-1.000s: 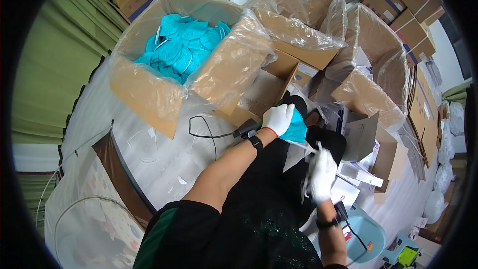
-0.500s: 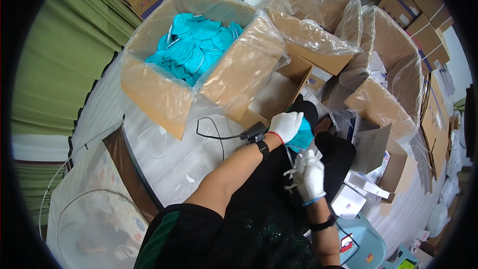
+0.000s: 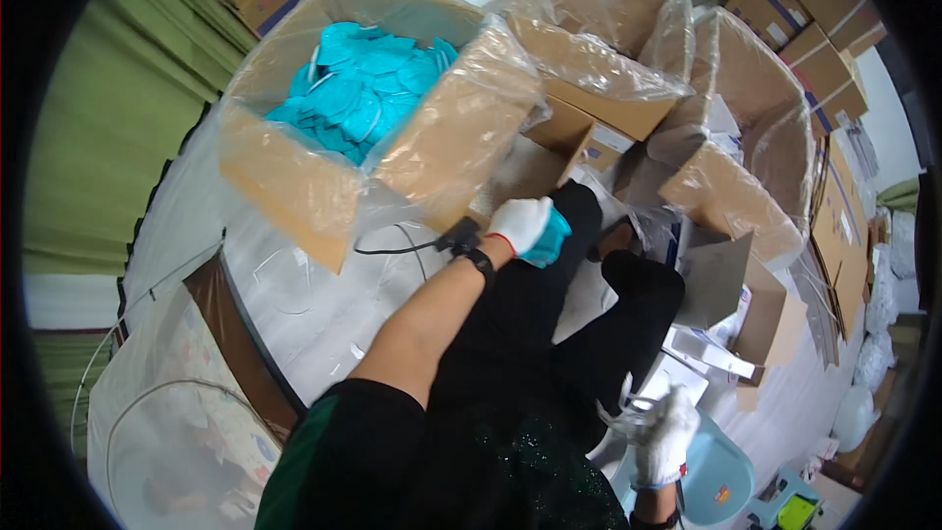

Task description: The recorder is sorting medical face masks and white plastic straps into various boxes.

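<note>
My left hand (image 3: 520, 224), in a white knit glove with a black device strapped at the wrist, grips a teal face mask (image 3: 549, 241) above my left thigh. The fingers lie over the mask and partly cover it, so I cannot tell whether it is one mask or a small stack. My right hand (image 3: 670, 439), gloved in white too, is closed around a bundle of thin white straps (image 3: 631, 412) low at the right, beside my leg. Loose strap ends stick out past its fingers. Many similar masks (image 3: 368, 88) lie heaped in a plastic-lined carton (image 3: 294, 162) ahead on the left.
A low open carton (image 3: 545, 162) stands before my knees. Two more plastic-lined cartons, one behind (image 3: 599, 74) and one at right (image 3: 746, 186), stand beyond. Small white boxes (image 3: 677, 373) lie by an opened box (image 3: 770, 334). A light-blue plastic stool (image 3: 721, 471) is near my right hand.
My right hand has moved down and right, away from the mask, carrying the white straps. The left hand still holds the mask, slightly farther left in view. The whole view has shifted a little.
</note>
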Available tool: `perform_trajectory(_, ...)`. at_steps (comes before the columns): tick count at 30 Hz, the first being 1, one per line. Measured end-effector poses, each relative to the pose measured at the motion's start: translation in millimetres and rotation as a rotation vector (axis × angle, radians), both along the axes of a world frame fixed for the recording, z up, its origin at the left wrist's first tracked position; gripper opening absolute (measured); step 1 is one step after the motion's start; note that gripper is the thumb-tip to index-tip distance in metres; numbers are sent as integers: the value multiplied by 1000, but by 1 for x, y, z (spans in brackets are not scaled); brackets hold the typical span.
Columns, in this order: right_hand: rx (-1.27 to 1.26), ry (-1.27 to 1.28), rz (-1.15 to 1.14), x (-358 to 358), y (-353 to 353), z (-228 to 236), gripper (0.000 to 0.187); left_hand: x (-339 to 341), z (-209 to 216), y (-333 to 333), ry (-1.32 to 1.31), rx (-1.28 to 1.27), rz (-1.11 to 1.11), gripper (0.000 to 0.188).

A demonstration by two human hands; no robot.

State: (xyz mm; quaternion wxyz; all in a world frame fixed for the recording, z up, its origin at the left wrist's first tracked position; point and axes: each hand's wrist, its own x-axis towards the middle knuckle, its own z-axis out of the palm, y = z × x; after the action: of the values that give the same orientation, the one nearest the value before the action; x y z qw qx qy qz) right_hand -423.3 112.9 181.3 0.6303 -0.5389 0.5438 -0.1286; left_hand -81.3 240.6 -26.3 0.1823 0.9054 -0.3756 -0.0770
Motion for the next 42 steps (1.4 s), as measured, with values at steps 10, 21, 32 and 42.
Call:
perform_trajectory(10, 103, 57, 94, -41, 12, -79, 42, -6, 104, 12, 224, -725, 230, 25)
perform_trajectory(21, 143, -54, 71, -22, -16, -77, 38, 152, 151, 187, -312, 341, 604, 36)
perform_trajectory(32, 459, -827, -49, 80, -74, 13, 22, -41, 152, -10, 658, -627, -337, 25)
perform_trajectory(42, 629, -883, -149, 85, -73, 10, 22, -108, 142, -84, 558, -535, -751, 40)
